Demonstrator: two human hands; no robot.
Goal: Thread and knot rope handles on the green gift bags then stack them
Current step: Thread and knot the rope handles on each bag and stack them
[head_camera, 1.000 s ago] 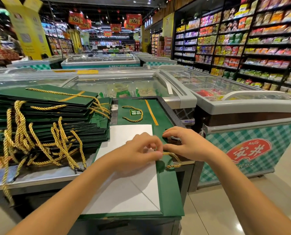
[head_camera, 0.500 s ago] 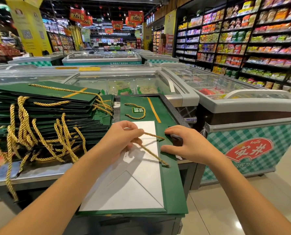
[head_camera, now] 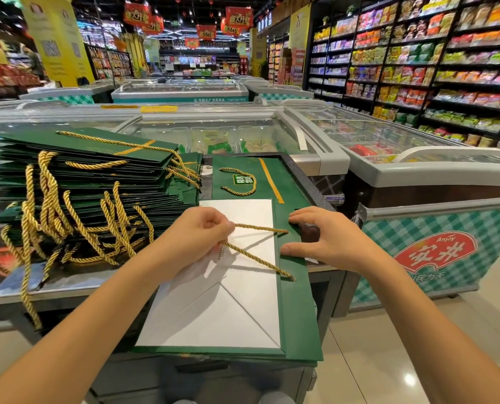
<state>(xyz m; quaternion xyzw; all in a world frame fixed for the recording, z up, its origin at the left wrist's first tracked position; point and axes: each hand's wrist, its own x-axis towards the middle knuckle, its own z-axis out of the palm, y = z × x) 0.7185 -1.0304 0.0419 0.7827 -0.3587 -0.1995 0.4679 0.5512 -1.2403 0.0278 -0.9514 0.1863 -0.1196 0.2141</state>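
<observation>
Now the left hand [head_camera: 205, 228] pinches the gold rope [head_camera: 260, 228] over the flat green bag [head_camera: 298, 301] at six o'clock, and the right hand [head_camera: 327, 243] presses its three-o'clock edge with straight fingers. Too hard a tug may tear a hole or pull a loose knot through.

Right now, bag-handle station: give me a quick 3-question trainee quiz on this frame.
1. What does the left hand pinch? A the gold rope; B scissors; C nothing.
2. True or false: the right hand also grips the rope.
3. Fill in: the stack of finished bags lies to the ____ of the green bag being threaded.
Key: 1 A. 2 false, the right hand presses flat on the green bag. 3 left.
</observation>
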